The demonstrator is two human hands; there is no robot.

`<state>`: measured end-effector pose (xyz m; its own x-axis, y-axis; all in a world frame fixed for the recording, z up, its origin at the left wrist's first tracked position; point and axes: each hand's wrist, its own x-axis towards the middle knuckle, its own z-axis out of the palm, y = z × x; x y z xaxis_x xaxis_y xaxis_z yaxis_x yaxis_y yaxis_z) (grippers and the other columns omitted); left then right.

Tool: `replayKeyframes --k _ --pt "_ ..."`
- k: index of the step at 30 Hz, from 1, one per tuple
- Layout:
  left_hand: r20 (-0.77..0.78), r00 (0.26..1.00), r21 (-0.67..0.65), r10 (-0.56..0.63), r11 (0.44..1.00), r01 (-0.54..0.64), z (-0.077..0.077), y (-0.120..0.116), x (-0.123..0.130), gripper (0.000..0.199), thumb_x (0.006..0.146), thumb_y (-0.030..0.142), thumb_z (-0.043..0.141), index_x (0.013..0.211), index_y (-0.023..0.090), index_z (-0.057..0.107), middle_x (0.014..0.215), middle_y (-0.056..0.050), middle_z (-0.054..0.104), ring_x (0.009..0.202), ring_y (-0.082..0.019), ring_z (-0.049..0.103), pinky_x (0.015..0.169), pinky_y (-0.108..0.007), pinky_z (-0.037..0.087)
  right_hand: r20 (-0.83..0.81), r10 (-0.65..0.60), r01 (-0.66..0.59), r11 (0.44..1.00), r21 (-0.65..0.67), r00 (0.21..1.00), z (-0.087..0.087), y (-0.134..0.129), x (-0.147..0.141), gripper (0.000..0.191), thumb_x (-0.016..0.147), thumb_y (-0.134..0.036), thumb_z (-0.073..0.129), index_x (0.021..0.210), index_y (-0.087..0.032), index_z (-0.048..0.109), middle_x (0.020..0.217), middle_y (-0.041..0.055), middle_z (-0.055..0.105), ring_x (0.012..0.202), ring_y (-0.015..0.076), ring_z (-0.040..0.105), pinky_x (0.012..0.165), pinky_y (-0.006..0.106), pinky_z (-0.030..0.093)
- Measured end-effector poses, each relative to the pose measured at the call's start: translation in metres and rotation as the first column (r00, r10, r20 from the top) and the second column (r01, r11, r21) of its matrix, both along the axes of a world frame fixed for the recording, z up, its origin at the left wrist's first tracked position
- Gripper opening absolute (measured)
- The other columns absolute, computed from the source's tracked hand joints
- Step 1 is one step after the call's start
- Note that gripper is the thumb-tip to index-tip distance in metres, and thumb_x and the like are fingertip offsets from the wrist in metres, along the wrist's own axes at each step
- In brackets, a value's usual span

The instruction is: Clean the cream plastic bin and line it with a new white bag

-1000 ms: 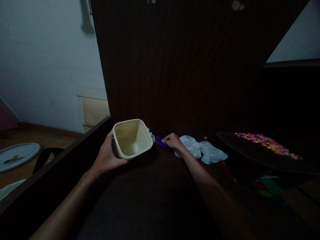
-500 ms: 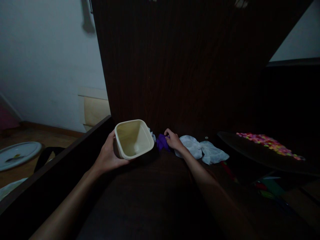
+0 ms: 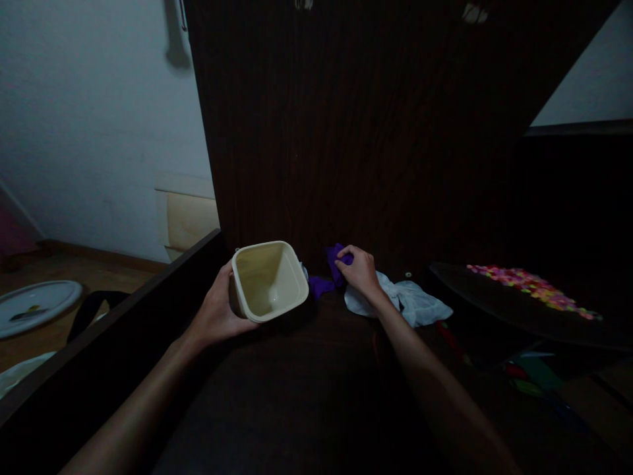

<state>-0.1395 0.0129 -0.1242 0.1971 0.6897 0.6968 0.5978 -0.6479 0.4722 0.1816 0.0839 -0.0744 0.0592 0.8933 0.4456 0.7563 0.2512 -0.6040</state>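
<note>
My left hand point(image 3: 216, 309) grips a cream plastic container point(image 3: 271, 280) by its side, tilted so that its open mouth faces me; no contents show inside. In my right hand point(image 3: 360, 269), thumb and fingers pinch a crumpled purple piece point(image 3: 336, 256), perhaps a thin bag or cloth. Part of the purple material still lies on the dark surface, just right of the container. Beside and partly behind my right wrist lies a knotted white plastic bag point(image 3: 420, 303). A bit of pale crumpled material peeks out behind the container's right edge.
A dark wooden panel point(image 3: 346, 145) rises behind. A raised dark board point(image 3: 123, 343) edges the left. To the right, a dark curved piece point(image 3: 475, 290) carries many small colourful bits point(image 3: 531, 287). A white oval lid-like object point(image 3: 39, 307) lies on the floor at left.
My right hand has pulled the purple material up and to the right, stretching it away from the container. The container in my left hand has shifted slightly right.
</note>
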Motion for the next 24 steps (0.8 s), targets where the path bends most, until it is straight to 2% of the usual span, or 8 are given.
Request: replayKeyframes --k 6,8,9,12,14,18,21,24 --pt "-0.022 0.999 0.038 -0.044 0.998 0.045 -0.003 -0.002 0.010 0.114 0.058 0.047 0.092 0.151 0.021 0.031 0.145 -0.019 0.053 0.130 -0.044 0.058 0.108 -0.060 0.052 -0.152 0.278 -0.272 0.961 0.056 0.949 0.050 -0.054 0.005 0.013 0.078 -0.023 0.070 0.090 -0.019 0.068 0.099 0.0042 0.074 0.093 0.0195 0.068 0.084 0.032 0.052" --pt "-0.025 0.998 0.031 -0.052 0.998 0.052 -0.005 -0.003 0.017 0.116 0.058 0.048 0.093 0.151 0.021 0.030 0.146 -0.019 0.052 0.131 -0.043 0.058 0.108 -0.060 0.051 -0.348 0.522 -0.539 0.840 0.054 0.779 0.067 -0.082 0.000 0.019 0.078 -0.025 0.075 0.095 -0.020 0.068 0.104 0.0043 0.073 0.095 0.0195 0.068 0.082 0.032 0.053" --pt "-0.025 0.998 0.027 -0.061 0.998 0.061 -0.006 -0.003 0.022 0.117 0.058 0.048 0.093 0.152 0.022 0.029 0.147 -0.019 0.051 0.131 -0.042 0.058 0.108 -0.060 0.051 -0.407 0.573 -0.610 0.791 0.045 0.712 0.073 -0.096 -0.003 0.020 0.079 -0.025 0.075 0.098 -0.020 0.069 0.102 0.0032 0.073 0.091 0.0183 0.067 0.078 0.030 0.053" --pt "-0.010 0.992 0.043 -0.123 0.991 0.123 -0.009 -0.005 0.036 0.116 0.060 0.050 0.092 0.153 0.026 0.027 0.149 -0.017 0.050 0.132 -0.041 0.057 0.110 -0.060 0.050 -0.418 0.651 -0.709 0.705 0.022 0.634 0.082 -0.128 -0.019 0.014 0.083 -0.021 0.073 0.097 -0.021 0.071 0.096 0.0013 0.072 0.084 0.0160 0.066 0.071 0.027 0.051" --pt "-0.007 0.987 0.049 -0.163 0.985 0.163 -0.009 -0.006 0.045 0.108 0.064 0.051 0.089 0.152 0.030 0.031 0.148 -0.015 0.052 0.133 -0.040 0.057 0.111 -0.061 0.049 -0.309 0.677 -0.719 0.694 -0.032 0.668 0.078 -0.139 -0.029 0.014 0.086 -0.014 0.068 0.097 -0.021 0.071 0.098 0.0008 0.073 0.087 0.0160 0.067 0.076 0.028 0.050" --pt "-0.074 0.963 0.157 -0.258 0.951 0.266 -0.013 -0.006 0.059 0.108 0.066 0.047 0.087 0.154 0.028 0.029 0.146 -0.017 0.053 0.134 -0.043 0.055 0.111 -0.063 0.050 0.101 0.664 -0.636 0.742 -0.212 0.741 0.055 -0.143 -0.039 0.025 0.085 -0.002 0.064 0.102 -0.019 0.071 0.107 0.0041 0.073 0.103 0.0194 0.065 0.095 0.033 0.047" --pt "-0.120 0.932 0.266 -0.342 0.893 0.362 -0.018 -0.005 0.065 0.114 0.068 0.037 0.087 0.158 0.026 0.019 0.150 -0.021 0.048 0.137 -0.044 0.053 0.110 -0.063 0.050 0.327 0.658 -0.551 0.750 -0.366 0.679 0.038 -0.143 -0.040 0.026 0.087 -0.001 0.060 0.106 -0.014 0.070 0.110 0.0107 0.071 0.105 0.0228 0.064 0.094 0.035 0.048" --pt "-0.136 0.913 0.252 -0.385 0.878 0.408 -0.023 -0.003 0.068 0.115 0.069 0.037 0.086 0.159 0.028 0.016 0.152 -0.022 0.047 0.139 -0.044 0.052 0.111 -0.064 0.049 0.468 0.622 -0.457 0.781 -0.426 0.628 0.028 -0.145 -0.041 0.027 0.084 0.002 0.057 0.104 -0.011 0.069 0.110 0.0140 0.068 0.099 0.0239 0.064 0.087 0.035 0.050"
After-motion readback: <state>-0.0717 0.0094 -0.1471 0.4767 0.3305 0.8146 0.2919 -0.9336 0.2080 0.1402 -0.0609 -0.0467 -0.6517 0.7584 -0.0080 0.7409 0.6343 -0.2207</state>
